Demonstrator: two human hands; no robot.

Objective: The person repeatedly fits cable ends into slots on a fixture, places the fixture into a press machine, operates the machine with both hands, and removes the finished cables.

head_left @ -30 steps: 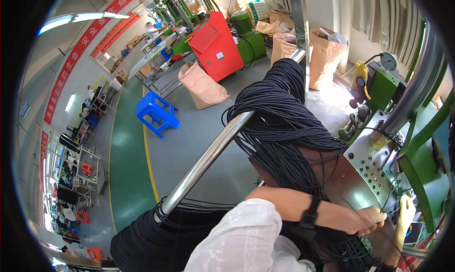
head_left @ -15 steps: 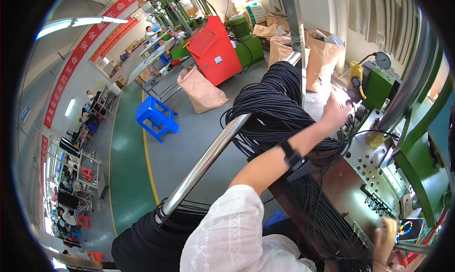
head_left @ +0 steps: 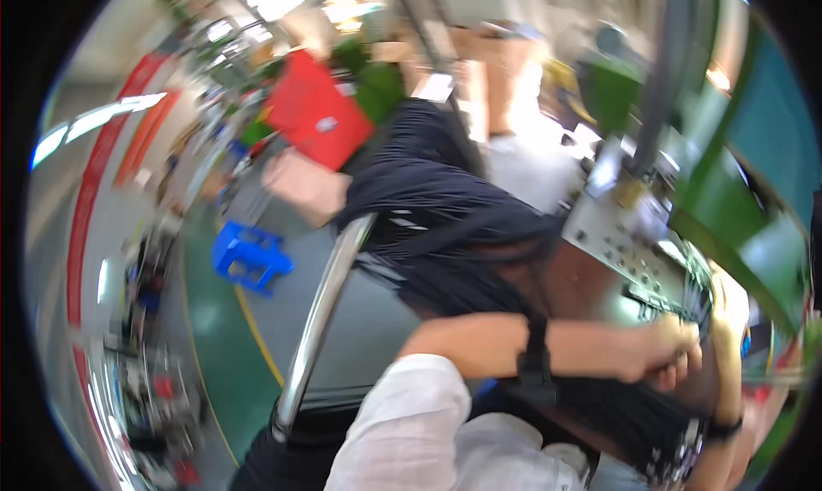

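My left hand [head_left: 670,351] is over the right part of the workbench, its fingers curled inward; what they hold, if anything, cannot be made out. A black band circles that wrist. Close beside it my right hand [head_left: 728,298] is raised by a bundle of thin dark strands [head_left: 699,290], its fingers smeared by motion. Under my left forearm lie long black cables [head_left: 616,414]. A thick heap of black cables [head_left: 428,183] hangs over a shiny metal bar [head_left: 325,307] to the left of the perforated metal plate [head_left: 612,238].
A green machine frame [head_left: 728,204] rises at the right. Beyond the cables stand a red cabinet [head_left: 317,110], a paper sack [head_left: 304,185] and a blue stool [head_left: 248,255]. Brown paper bags [head_left: 492,71] are at the back. The picture is heavily blurred.
My left hand has come back from the far side of the bench, near the gauge, to beside my right hand. My right hand now sits higher in view. The whole view has turned.
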